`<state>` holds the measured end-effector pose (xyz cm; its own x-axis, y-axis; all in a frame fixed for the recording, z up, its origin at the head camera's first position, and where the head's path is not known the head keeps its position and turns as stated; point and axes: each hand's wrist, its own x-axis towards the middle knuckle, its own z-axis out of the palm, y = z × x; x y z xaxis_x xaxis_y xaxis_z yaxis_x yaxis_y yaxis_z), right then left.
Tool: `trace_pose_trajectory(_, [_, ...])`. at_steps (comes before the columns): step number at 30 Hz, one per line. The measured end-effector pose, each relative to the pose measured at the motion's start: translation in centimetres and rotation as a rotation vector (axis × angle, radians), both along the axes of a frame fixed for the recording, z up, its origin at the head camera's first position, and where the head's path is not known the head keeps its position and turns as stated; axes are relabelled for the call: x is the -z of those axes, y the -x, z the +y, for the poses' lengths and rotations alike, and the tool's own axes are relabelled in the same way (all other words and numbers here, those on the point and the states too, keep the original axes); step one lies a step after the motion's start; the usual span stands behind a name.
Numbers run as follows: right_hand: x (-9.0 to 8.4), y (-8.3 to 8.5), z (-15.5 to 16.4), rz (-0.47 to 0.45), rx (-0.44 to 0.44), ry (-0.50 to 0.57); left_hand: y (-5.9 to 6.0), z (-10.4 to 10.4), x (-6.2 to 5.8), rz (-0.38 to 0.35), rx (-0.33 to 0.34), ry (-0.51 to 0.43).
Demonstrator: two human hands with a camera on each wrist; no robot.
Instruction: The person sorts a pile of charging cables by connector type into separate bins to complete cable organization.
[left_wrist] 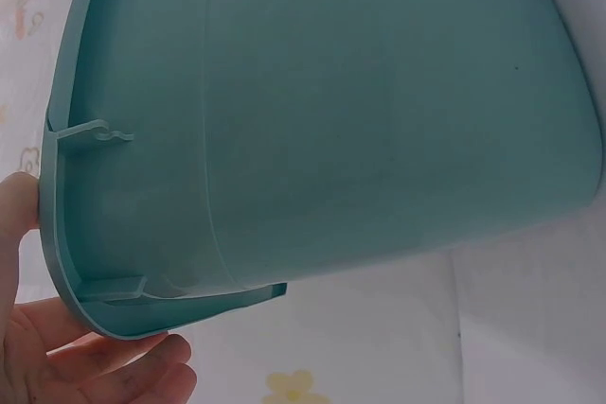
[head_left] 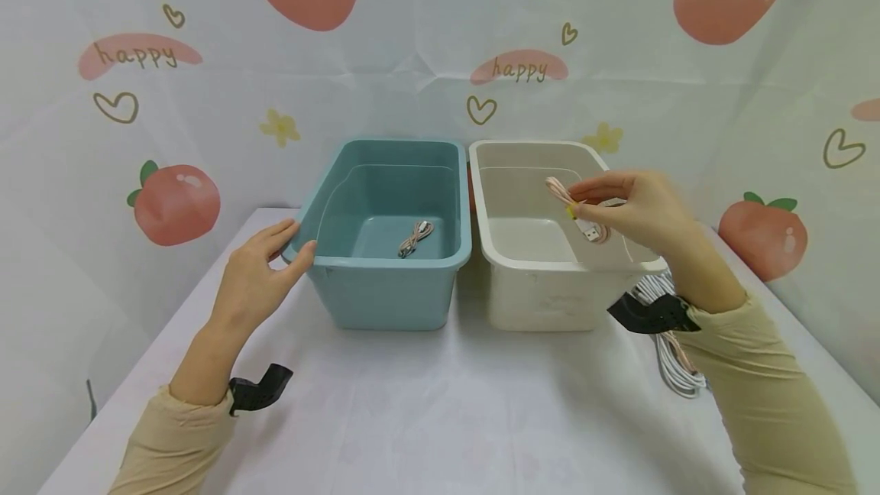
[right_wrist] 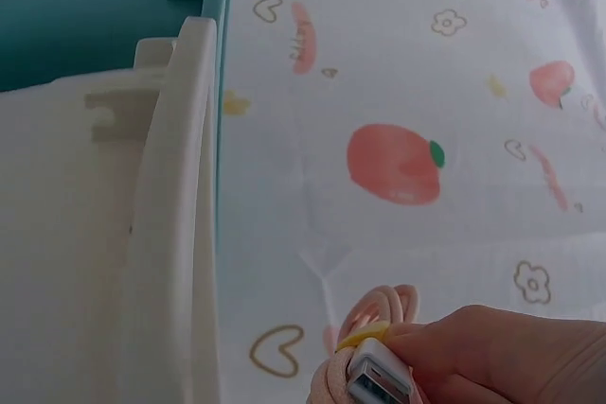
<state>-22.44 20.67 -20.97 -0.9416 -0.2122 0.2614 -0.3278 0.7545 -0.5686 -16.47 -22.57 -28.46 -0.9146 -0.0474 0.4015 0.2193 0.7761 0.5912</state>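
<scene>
My right hand (head_left: 642, 208) pinches a coiled pink USB cable (head_left: 560, 189) above the right part of the cream bin (head_left: 539, 300). A yellow tie wraps the coil, and the metal end of its white USB plug (right_wrist: 377, 383) shows in the right wrist view. At the front left corner of the blue bin (head_left: 388, 296), my left hand (head_left: 247, 277) holds the rim, thumb on the front edge and fingers around the side. Inside the blue bin a tied cable bundle (head_left: 415, 239) lies on the floor, toward the right.
Several coiled white and pink cables (head_left: 677, 369) lie on the table (head_left: 440, 411) right of the cream bin, partly hidden by my right wrist. The two bins stand side by side. Behind them hangs a white printed backdrop (head_left: 406, 44).
</scene>
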Motion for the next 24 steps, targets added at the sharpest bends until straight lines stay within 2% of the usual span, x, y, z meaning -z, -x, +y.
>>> trace_pose_trajectory(10, [-0.7,1.1,-4.8,0.003,-0.143,0.065,0.0,0.0,0.0,0.012,0.004,0.005])
trace_pose_trajectory(14, [-1.0,1.9,-6.6,0.024,-0.162,0.068,-0.1,0.0,0.1,0.019,0.003,0.006])
trace_pose_trajectory(19, [-1.5,2.9,-8.5,-0.033,-0.182,0.127,-0.1,0.0,0.1,0.013,-0.001,0.008])
trace_pose_trajectory(24, [-2.1,3.7,-10.5,-0.055,-0.243,0.209,-0.1,0.0,0.1,0.008,-0.004,0.008])
